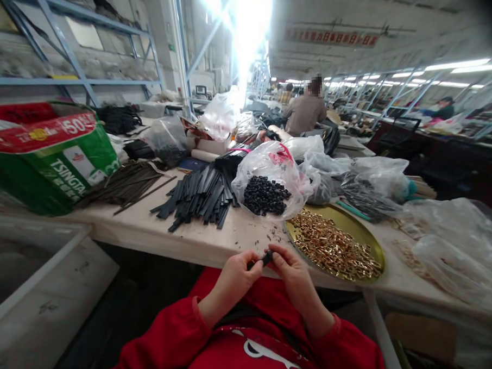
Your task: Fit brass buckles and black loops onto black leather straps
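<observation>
My left hand (238, 274) and my right hand (291, 268) meet just in front of the table's edge, fingertips pinched together. Between them is a short black strap (266, 257), gripped from both sides; its ends are partly hidden by my fingers. Beyond my hands, an open clear plastic bag (249, 165) holds a heap of small black loops (265, 195). To its left lies a fanned pile of flat black straps (201, 194). Right of my hands, a round gold-coloured tray (373, 236) bears many small gold metal clasps (338, 245).
Brown strips (127, 181) and a green and red carton (57, 165) stand at the left of the table (129, 227). A white bin (51, 302) is below. Plastic bags (464, 251) cover the right side. A person (307, 114) sits farther back.
</observation>
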A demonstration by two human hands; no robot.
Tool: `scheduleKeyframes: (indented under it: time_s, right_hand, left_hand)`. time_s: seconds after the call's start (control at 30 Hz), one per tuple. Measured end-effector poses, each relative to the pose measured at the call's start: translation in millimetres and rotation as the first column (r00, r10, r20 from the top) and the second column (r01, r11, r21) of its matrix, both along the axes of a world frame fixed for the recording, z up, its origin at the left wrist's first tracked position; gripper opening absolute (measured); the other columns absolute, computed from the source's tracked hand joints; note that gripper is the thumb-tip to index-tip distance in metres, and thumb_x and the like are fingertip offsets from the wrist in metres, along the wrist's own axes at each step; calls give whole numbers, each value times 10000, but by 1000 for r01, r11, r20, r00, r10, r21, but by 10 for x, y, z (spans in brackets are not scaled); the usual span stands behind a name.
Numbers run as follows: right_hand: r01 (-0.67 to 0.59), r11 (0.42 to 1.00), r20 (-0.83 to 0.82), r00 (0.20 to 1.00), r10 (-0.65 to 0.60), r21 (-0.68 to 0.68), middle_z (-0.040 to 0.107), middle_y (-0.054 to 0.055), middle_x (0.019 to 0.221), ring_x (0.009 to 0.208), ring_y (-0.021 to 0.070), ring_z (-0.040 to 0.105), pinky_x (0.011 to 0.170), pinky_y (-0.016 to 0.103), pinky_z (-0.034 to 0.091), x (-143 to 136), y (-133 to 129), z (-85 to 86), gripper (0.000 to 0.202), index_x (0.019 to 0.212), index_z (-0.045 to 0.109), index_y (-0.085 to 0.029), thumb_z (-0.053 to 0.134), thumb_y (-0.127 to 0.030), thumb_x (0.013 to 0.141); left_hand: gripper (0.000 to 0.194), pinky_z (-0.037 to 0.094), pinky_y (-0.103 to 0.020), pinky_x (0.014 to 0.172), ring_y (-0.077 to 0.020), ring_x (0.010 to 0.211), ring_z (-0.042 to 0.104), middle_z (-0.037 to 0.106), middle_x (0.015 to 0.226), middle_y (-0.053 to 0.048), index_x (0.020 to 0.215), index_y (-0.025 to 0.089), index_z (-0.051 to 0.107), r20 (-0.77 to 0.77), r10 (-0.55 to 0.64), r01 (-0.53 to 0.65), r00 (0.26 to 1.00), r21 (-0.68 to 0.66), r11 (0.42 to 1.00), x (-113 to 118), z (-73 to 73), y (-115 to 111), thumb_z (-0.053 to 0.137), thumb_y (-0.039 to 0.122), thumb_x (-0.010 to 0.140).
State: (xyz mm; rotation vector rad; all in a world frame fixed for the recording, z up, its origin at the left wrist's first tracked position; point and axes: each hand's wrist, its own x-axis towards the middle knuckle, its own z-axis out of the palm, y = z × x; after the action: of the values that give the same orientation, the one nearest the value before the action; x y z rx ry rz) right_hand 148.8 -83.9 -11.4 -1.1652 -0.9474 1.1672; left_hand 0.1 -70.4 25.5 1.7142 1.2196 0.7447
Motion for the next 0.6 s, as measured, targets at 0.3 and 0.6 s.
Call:
scheduleKeyframes:
  time_s: [0.3, 0.6]
  right_hand:
    - [-193, 970, -341, 931, 132, -151, 647, -3, 697, 601, 108, 554, 599, 234, 455, 26, -79, 25, 230, 779, 665, -179, 743, -329, 623]
    - [-127, 975, -152, 983, 99, -182, 587, -23, 642, 575, 112, 503, 565, 233, 409, 34, 106, 56, 259, 746, 612, -179, 721, -390, 642]
  left_hand:
    - [185, 288, -201, 494, -88, 515, 406, 501, 565, 46, 682, 145, 560, 32, 0, 2, 999, -54, 999, 52, -6, -45, 457, 276, 760]
    - [228, 402, -232, 669, -142, 734, 548, 636, 810, -23, 932, 145, 594, 116, -170, 179, 979, -73, 981, -10, 22, 243, 431, 201, 783]
